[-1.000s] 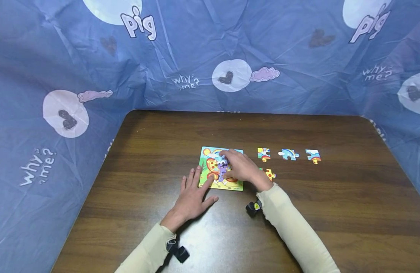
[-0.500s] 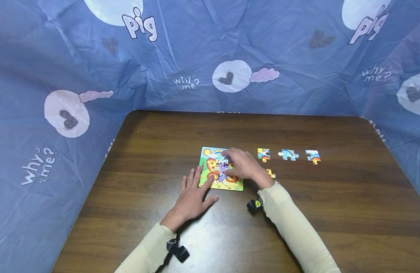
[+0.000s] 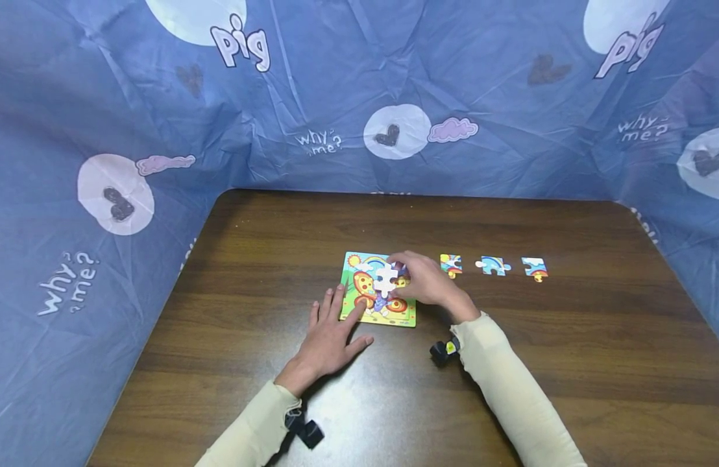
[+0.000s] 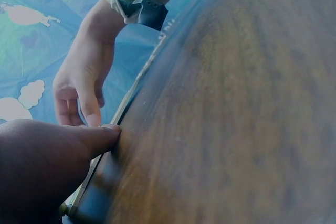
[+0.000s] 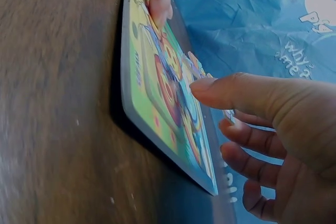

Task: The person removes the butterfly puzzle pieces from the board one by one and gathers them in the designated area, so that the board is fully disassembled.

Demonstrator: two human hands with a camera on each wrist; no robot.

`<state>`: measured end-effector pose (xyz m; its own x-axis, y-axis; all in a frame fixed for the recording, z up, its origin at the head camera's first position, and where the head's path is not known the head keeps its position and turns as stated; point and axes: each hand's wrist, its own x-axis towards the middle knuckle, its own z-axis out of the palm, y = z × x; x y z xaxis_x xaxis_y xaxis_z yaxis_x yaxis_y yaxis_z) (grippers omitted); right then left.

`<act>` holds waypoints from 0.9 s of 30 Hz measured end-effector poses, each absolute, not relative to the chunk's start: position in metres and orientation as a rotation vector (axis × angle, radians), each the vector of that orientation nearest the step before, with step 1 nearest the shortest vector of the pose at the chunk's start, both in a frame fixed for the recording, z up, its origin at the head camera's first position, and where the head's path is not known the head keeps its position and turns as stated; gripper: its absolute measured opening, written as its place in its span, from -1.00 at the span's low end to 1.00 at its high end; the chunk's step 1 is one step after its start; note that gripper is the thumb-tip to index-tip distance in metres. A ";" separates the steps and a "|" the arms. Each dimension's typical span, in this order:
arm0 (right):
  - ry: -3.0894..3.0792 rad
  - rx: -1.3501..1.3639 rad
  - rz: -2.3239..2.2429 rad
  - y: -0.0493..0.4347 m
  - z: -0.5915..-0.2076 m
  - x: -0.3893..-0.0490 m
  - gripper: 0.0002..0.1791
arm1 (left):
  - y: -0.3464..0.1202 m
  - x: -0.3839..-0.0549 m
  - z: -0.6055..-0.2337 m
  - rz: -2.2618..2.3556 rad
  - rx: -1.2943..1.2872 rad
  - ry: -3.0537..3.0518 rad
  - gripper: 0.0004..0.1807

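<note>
A square jigsaw board [image 3: 350, 311] with a bright butterfly picture lies on the table in the head view. Over its middle, my right hand [image 3: 426, 279] pinches a jigsaw piece [image 3: 385, 280] between thumb and fingers; from above the piece looks white. The right wrist view shows this piece's colored edge [image 5: 194, 62] just off the board, partly hidden by the thumb. My left hand [image 3: 327, 340] lies with its fingers spread, fingertips touching the board's lower left part. Its thumb points away over the table.
To the right of the board, three loose jigsaw pieces lie in a row: a left one [image 3: 451, 264], a middle one [image 3: 494, 265] and a right one [image 3: 535, 268]. The brown wooden table [image 3: 266, 259] ends at a blue printed cloth [image 3: 313, 78] behind.
The pinched piece has lifted and tilted, turning from purple to white in view. My right hand shifted slightly right, and a loose piece by its wrist is now hidden. My left hand stays.
</note>
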<state>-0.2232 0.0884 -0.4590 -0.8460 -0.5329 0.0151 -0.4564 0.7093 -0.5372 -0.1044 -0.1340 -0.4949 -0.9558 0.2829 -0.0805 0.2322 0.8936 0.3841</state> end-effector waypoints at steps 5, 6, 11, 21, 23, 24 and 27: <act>2.739 -0.841 -0.902 0.099 -0.458 -0.222 -0.32 | -0.134 -0.105 -0.494 0.583 0.392 2.916 -0.24; 2.735 -0.852 -0.915 0.101 -0.458 -0.222 -0.33 | -0.134 -0.105 -0.494 0.586 0.391 2.916 -0.24; 2.723 -0.843 -0.931 0.113 -0.455 -0.222 -0.32 | -0.133 -0.103 -0.494 0.594 0.392 2.921 -0.24; 2.715 -0.811 -0.953 0.146 -0.452 -0.220 -0.31 | -0.133 -0.103 -0.493 0.597 0.395 2.933 -0.24; 2.698 -0.798 -0.978 0.153 -0.451 -0.220 -0.31 | -0.133 -0.103 -0.493 0.597 0.393 2.930 -0.24; 2.694 -0.796 -0.983 0.157 -0.450 -0.219 -0.31 | -0.133 -0.103 -0.493 0.596 0.392 2.929 -0.24; 2.688 -0.798 -0.993 0.169 -0.449 -0.219 -0.32 | -0.133 -0.104 -0.493 0.594 0.390 2.926 -0.24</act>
